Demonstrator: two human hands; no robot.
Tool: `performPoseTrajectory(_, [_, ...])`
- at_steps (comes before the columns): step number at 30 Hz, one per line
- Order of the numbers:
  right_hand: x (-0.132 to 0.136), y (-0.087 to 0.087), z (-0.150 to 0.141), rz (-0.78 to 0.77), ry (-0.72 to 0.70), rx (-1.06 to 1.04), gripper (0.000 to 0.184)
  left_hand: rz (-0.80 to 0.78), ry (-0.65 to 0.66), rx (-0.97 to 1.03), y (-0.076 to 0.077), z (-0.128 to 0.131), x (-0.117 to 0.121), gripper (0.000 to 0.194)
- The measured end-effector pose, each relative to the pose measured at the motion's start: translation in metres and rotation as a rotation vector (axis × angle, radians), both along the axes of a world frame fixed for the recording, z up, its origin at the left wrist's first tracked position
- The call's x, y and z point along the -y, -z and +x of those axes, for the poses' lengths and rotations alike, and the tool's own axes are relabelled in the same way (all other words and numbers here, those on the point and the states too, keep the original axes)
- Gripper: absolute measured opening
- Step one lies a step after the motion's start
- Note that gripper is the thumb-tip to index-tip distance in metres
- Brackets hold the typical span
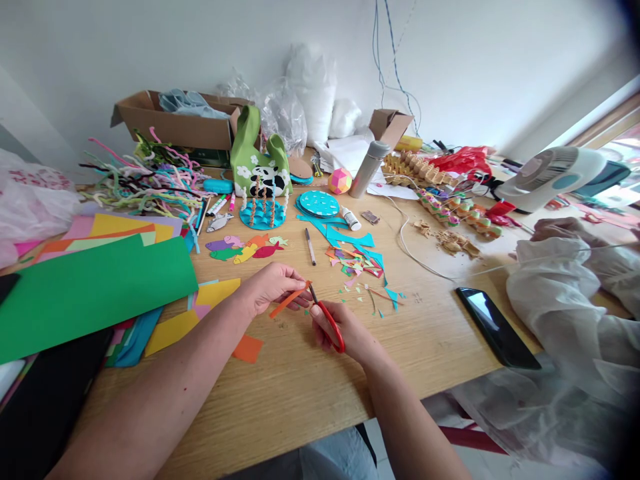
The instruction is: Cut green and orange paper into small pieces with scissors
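Note:
My left hand (280, 287) pinches a narrow strip of orange paper (286, 303) above the middle of the table. In my right hand (345, 330) is a pair of scissors with red handles (334, 325); the blades meet the upper end of the strip beside my left fingertips. An orange paper piece (249, 348) lies on the table below my left wrist. Farther back is a group of colored paper fish (245, 250). A pen (310, 247) lies beyond my hands, with colored paper scraps (355, 263) to its right.
Green sheets (100, 287) and other colored paper cover the left side. A phone (495, 327) lies at right, near a co-worker's pale sleeve (545, 287). Toward the back are pipe cleaners (150, 173), a green panda bag (260, 160), a thermos (369, 170) and a fan (555, 173).

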State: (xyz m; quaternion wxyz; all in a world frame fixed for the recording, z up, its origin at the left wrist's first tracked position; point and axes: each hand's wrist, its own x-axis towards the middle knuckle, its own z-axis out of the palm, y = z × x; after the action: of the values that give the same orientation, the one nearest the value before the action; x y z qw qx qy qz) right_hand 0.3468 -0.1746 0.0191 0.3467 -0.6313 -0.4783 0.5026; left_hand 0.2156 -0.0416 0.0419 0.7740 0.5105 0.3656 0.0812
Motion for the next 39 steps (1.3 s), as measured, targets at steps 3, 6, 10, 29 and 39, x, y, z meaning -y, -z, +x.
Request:
performPoseTrajectory(3, [0.0, 0.001, 0.0, 0.003, 0.002, -0.003, 0.052, -0.003, -0.005, -0.018, 0.0, 0.001, 0.001, 0.022])
performPoseTrajectory(6, [0.0, 0.0, 0.0, 0.003, 0.008, 0.003, 0.053, -0.001, -0.009, -0.025, 0.001, 0.003, 0.002, 0.018])
performPoseTrajectory(10, [0.0, 0.0, 0.001, 0.005, 0.01, 0.017, 0.053, 0.018, -0.026, -0.041, 0.001, 0.004, 0.005, 0.015])
performPoseTrajectory(29, [-0.001, 0.0, 0.0, -0.006, 0.051, -0.019, 0.056, 0.051, -0.082, -0.032, 0.002, 0.009, 0.013, 0.021])
performPoseTrajectory(39, [0.0, 0.002, 0.002, -0.003, 0.041, -0.017, 0.054, 0.038, -0.083, -0.023, 0.002, 0.009, 0.014, 0.022])
